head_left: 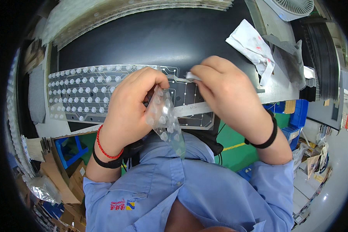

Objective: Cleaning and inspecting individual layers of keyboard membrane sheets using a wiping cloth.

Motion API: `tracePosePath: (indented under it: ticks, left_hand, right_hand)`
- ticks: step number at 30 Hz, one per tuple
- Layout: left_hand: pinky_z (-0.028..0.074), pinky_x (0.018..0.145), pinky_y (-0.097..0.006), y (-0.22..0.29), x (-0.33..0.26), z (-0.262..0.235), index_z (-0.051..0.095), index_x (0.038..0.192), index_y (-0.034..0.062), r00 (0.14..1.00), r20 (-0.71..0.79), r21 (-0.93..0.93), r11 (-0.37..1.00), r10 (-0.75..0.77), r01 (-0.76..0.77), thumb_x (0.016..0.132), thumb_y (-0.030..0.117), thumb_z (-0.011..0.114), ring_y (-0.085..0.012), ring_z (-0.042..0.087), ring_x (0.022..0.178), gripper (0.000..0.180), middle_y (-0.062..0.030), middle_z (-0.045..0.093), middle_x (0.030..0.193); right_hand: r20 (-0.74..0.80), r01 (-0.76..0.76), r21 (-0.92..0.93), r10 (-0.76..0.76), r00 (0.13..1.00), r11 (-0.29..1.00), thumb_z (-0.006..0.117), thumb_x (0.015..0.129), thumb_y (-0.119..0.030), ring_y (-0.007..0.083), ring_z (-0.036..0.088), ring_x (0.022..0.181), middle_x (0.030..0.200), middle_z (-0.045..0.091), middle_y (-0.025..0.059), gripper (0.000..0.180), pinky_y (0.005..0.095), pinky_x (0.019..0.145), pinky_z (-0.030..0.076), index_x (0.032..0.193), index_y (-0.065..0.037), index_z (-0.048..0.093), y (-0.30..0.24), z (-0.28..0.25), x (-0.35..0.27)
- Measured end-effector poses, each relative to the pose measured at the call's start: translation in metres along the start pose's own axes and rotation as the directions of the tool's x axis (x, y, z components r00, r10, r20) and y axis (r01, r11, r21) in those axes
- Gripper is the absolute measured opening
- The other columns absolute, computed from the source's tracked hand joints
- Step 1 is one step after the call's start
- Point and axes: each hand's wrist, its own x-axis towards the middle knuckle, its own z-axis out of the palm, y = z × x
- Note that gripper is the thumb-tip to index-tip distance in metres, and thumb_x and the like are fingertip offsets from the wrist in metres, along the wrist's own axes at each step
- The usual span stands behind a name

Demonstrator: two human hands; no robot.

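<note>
A keyboard membrane (pixel 81 91) lies along the near edge of the black work surface, its translucent top sheet studded with rows of white rubber domes. My left hand (pixel 133 102) pinches that sheet's right end, a dome-covered flap (pixel 165 118), which is peeled up and hangs toward my body. Under it shows a circuit sheet (pixel 183 92) with pale traces and dots. Over the circuit sheet's upper right part, my right hand (pixel 230 87) grips a small white piece (pixel 192 76) between thumb and fingers. Whether it is folded cloth or something else I cannot make out.
Stacked dome sheets (pixel 135 17) stand along the back of the black surface (pixel 162 42). A white cloth (pixel 253 48) with red marks lies at the right, near a white fan (pixel 292 7). Blue bins (pixel 297 116) sit below the table's right side.
</note>
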Motion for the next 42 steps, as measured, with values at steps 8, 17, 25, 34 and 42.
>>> tracePosePath:
  ticks: [8, 17, 25, 34, 42]
  left_hand:
    - [0.045, 0.066, -0.036, 0.001, 0.002, 0.001, 0.058, 0.091, 0.0045, 0.998, 0.016, 0.052, 0.997, 0.055, -0.056, 0.082, 0.008, 0.061, -0.0286, 0.056, 0.072, 0.011, -0.0099, 0.058, 0.081]
    - [0.046, 0.07, -0.039, -0.001, -0.003, -0.003, 0.057, 0.093, 0.0048, 0.999, 0.038, -0.007, 1.0, 0.018, -0.018, 0.077, 0.007, 0.062, -0.0324, 0.057, 0.077, 0.017, -0.0112, 0.058, 0.084]
    - [0.047, 0.071, -0.039, -0.002, -0.006, -0.009, 0.057, 0.093, 0.0058, 0.988, 0.125, 0.012, 0.995, 0.092, -0.095, 0.085, 0.011, 0.058, -0.0326, 0.057, 0.078, 0.01, -0.0107, 0.059, 0.085]
    - [0.044, 0.067, -0.037, -0.002, -0.009, -0.012, 0.057, 0.093, 0.0061, 0.984, 0.157, -0.032, 0.996, 0.084, -0.08, 0.086, 0.011, 0.059, -0.0291, 0.053, 0.071, 0.009, -0.0098, 0.058, 0.084]
    - [0.044, 0.064, -0.035, -0.002, -0.01, -0.01, 0.058, 0.093, 0.0055, 0.986, 0.168, -0.05, 0.999, 0.023, -0.014, 0.084, 0.011, 0.058, -0.0271, 0.054, 0.07, 0.01, -0.0094, 0.057, 0.082]
  right_hand:
    - [-0.052, -0.136, 0.077, 0.14, 0.989, 0.988, 0.066, 0.077, 0.0, 0.0354, 0.062, 0.082, 0.087, 0.059, 0.0163, 0.013, 0.0426, 0.072, 0.052, 0.09, 0.002, 0.063, 0.009, -0.025, -0.012]
    - [0.15, -0.283, 0.269, 0.251, 0.956, 0.92, 0.068, 0.084, -0.003, 0.0294, 0.066, 0.072, 0.089, 0.063, 0.0155, 0.025, 0.0369, 0.066, 0.053, 0.108, 0.004, 0.066, 0.009, -0.027, -0.004]
    - [0.184, -0.488, 0.679, 0.517, 0.836, 0.548, 0.076, 0.084, -0.005, 0.0075, 0.062, 0.069, 0.078, 0.064, 0.0025, 0.03, 0.0237, 0.059, 0.048, 0.113, 0.0, 0.069, 0.008, -0.009, -0.033]
    - [-0.168, -0.429, 0.272, 0.482, 0.86, 0.861, 0.072, 0.087, -0.008, 0.0232, 0.063, 0.067, 0.08, 0.065, 0.0118, 0.022, 0.0299, 0.06, 0.049, 0.108, -0.002, 0.07, -0.013, 0.006, -0.043]
    - [-0.232, -0.244, 0.167, 0.279, 0.932, 0.955, 0.07, 0.082, 0.0, 0.0282, 0.065, 0.08, 0.096, 0.065, 0.0126, 0.024, 0.0357, 0.068, 0.054, 0.105, -0.003, 0.069, -0.014, 0.013, -0.037]
